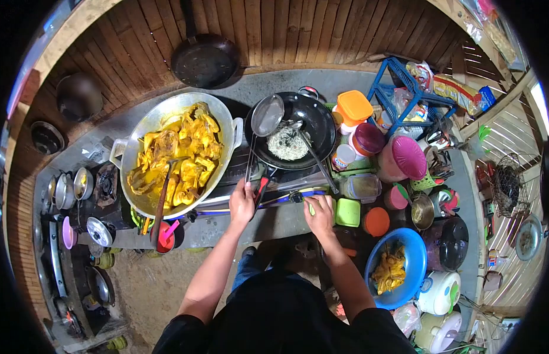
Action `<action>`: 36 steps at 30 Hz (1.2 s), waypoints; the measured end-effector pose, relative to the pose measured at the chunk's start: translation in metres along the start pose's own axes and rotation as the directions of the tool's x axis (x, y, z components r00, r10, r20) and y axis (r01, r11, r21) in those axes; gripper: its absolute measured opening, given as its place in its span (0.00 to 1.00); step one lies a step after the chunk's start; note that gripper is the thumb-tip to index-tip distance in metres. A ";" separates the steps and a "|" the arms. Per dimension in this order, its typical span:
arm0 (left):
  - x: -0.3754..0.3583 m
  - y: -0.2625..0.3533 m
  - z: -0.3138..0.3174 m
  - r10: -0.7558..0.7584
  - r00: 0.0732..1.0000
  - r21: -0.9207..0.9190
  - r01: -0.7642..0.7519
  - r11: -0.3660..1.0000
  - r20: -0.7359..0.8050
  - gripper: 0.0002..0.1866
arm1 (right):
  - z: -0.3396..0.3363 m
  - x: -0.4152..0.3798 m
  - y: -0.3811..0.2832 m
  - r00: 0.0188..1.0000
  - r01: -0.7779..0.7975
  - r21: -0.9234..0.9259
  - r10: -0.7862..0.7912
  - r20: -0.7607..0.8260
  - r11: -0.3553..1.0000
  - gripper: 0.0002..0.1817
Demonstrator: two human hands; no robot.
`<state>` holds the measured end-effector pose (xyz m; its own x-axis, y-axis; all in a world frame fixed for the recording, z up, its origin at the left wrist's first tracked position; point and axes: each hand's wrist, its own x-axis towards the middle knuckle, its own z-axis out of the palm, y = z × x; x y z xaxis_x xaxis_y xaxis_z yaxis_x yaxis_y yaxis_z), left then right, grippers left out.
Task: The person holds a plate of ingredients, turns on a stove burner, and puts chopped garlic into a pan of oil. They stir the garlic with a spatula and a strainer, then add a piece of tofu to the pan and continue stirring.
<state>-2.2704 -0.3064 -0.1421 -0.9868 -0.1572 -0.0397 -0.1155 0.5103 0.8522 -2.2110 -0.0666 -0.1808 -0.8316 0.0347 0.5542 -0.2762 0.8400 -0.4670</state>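
My left hand (242, 202) is closed around the long handle of a wire skimmer (267, 115), its round head over the left side of a black wok (324, 124). Beside that hand juts the wok's black and red handle (261, 190). In the wok lies a pale, shredded-looking food (286, 145), with a dark spatula (313, 156) resting across the right rim. My right hand (320, 213) has curled fingers at the counter's front edge, by a green container (347, 212). Something small and greenish shows at its fingers, but I cannot make it out.
Left of the wok, a large pan (128, 177) holds yellow chicken pieces and a ladle. A blue basin (420, 271) with more chicken stands at lower right. Jars, a pink tub (392, 156) and a blue rack (384, 88) crowd the right side. A frying pan (205, 61) hangs behind.
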 end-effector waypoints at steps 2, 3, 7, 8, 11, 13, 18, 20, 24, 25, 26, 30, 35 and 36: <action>0.001 -0.006 -0.001 0.017 1.000 -0.003 -0.017 1.000 0.020 0.18 | 0.022 -0.015 0.015 0.998 -0.050 -0.001 0.050 0.029 0.999 0.10; 0.001 -0.006 0.000 0.014 1.000 -0.001 -0.014 1.000 0.024 0.18 | 0.033 -0.022 0.022 0.994 -0.093 0.000 0.093 0.055 0.996 0.09; -0.005 -0.001 -0.003 0.006 1.000 -0.007 -0.006 1.000 0.024 0.19 | 0.063 -0.031 0.035 0.993 -0.070 -0.025 0.072 0.098 0.997 0.11; -0.006 0.002 -0.003 -0.009 1.000 -0.015 0.010 1.000 0.012 0.18 | 0.068 -0.032 0.037 0.990 -0.069 -0.043 0.074 0.122 0.997 0.12; -0.005 0.001 -0.002 -0.016 1.000 -0.029 0.016 0.999 -0.002 0.17 | 0.078 -0.031 0.040 0.984 -0.076 -0.052 0.084 0.159 0.996 0.11; -0.003 -0.004 -0.003 -0.009 1.000 -0.033 0.009 0.999 -0.003 0.17 | 0.081 -0.029 0.040 0.980 -0.076 -0.045 0.083 0.179 0.996 0.11; -0.004 -0.003 -0.001 -0.033 0.999 -0.074 0.034 0.997 0.025 0.17 | 0.084 -0.032 0.043 0.970 -0.097 -0.050 0.106 0.217 0.994 0.10; -0.004 -0.001 -0.002 -0.024 0.999 -0.069 0.025 0.997 0.025 0.17 | 0.087 -0.033 0.044 0.969 -0.132 -0.027 0.135 0.206 0.991 0.10; -0.005 0.002 -0.004 -0.018 1.000 -0.066 0.020 0.998 0.022 0.16 | 0.082 -0.030 0.039 0.982 -0.125 -0.007 0.125 0.140 0.992 0.09; -0.005 0.002 -0.004 -0.018 1.000 -0.066 0.019 0.998 0.022 0.16 | 0.083 -0.030 0.039 0.982 -0.140 -0.003 0.139 0.131 0.990 0.09; -0.005 0.003 -0.004 -0.019 1.000 -0.062 0.020 0.998 0.024 0.16 | 0.083 -0.030 0.039 0.981 -0.154 0.001 0.152 0.122 0.988 0.09; -0.006 0.004 -0.004 -0.013 1.000 -0.059 0.015 0.998 0.025 0.16 | 0.082 -0.031 0.036 0.972 -0.190 -0.010 0.190 0.136 0.982 0.10; -0.005 0.006 -0.006 -0.021 0.999 -0.031 0.022 0.999 0.029 0.17 | 0.045 -0.003 -0.001 0.998 -0.027 0.047 0.025 0.055 0.999 0.11; -0.006 0.007 -0.007 -0.011 0.999 -0.016 0.012 1.000 0.036 0.16 | 0.032 0.006 -0.009 0.998 0.020 0.036 -0.022 0.053 0.999 0.14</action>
<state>-2.2649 -0.3076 -0.1324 -0.9888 -0.1326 -0.0680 -0.1256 0.4952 0.8597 -2.2290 -0.0911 -0.1955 -0.8498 -0.0124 0.5270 -0.3099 0.8204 -0.4804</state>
